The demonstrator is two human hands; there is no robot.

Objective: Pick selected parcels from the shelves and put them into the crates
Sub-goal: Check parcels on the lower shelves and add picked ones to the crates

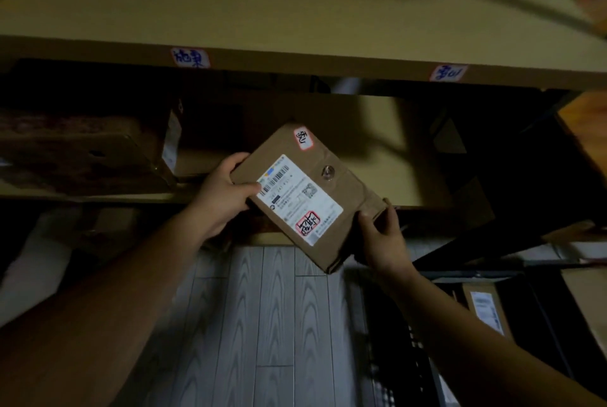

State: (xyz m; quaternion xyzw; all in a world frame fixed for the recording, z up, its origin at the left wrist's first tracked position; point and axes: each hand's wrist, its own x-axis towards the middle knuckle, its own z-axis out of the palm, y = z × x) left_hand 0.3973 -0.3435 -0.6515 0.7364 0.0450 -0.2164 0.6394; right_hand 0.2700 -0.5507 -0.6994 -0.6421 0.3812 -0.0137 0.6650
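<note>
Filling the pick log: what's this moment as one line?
parcel in front of shelf | left hand grips left edge | right hand grips lower-right corner

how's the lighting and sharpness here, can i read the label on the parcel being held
Head view: dim overall, shelf recesses nearly black; the flat brown cardboard parcel, gripped by the left hand and right hand, is fairly sharp; its white shipping label shows a barcode, but the print is too small to read; motion smear blurs the top right corner.

Left grip (pixel 223 196), right grip (pixel 384 239) — both curled.
</note>
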